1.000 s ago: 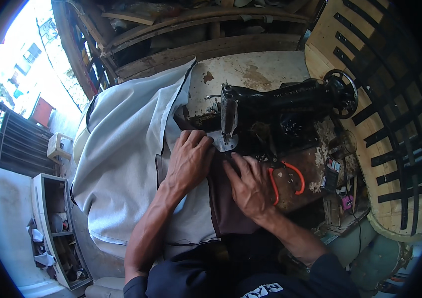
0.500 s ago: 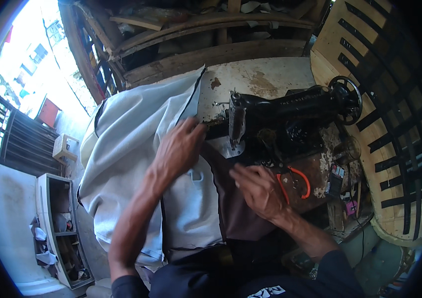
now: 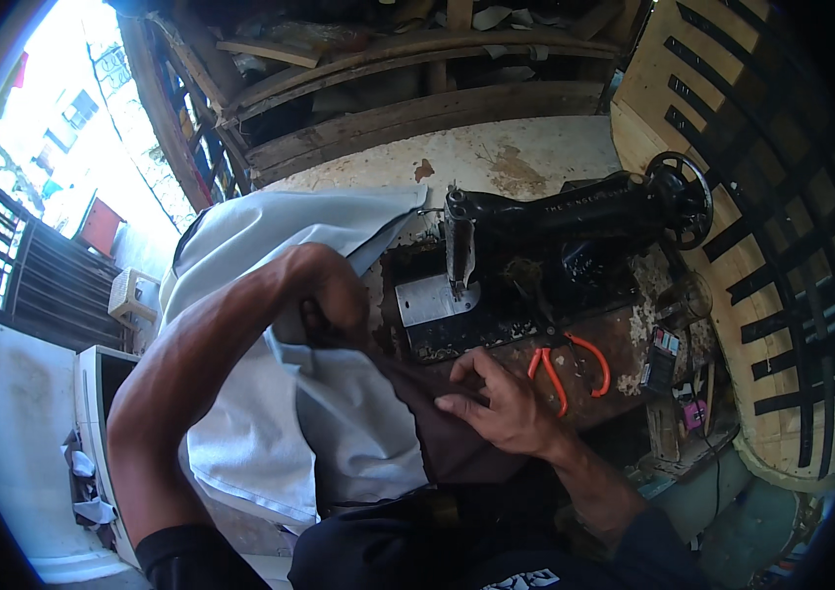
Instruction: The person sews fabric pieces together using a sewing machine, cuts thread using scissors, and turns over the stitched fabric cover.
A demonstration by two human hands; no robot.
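Note:
My left hand (image 3: 329, 285) is curled down into the pale grey and brown cloth, gripping a fold. The cloth's light face (image 3: 245, 442) has dark edging and drapes off the table. My right hand (image 3: 481, 403) rests on the brown part (image 3: 417, 383), thumb and index finger apart. Just above is an old black sewing machine (image 3: 555, 216) with a handwheel; its metal needle plate (image 3: 422, 305) is uncovered. An orange-handled cutting tool (image 3: 599, 369) lies right of my right hand.
A worn tabletop (image 3: 476, 143) backs onto wooden framework (image 3: 417, 118). A wooden panel with black straps (image 3: 673, 128) stands at the right, near a small black pack (image 3: 658, 364). At the left are a plastic stool (image 3: 127, 295), a white cabinet (image 3: 93, 393) and barred gate (image 3: 54, 280).
My left hand has swung away from the needle plate and turned down, dragging the cloth's top leftward and down. The plate is more exposed. My right hand has moved slightly downward.

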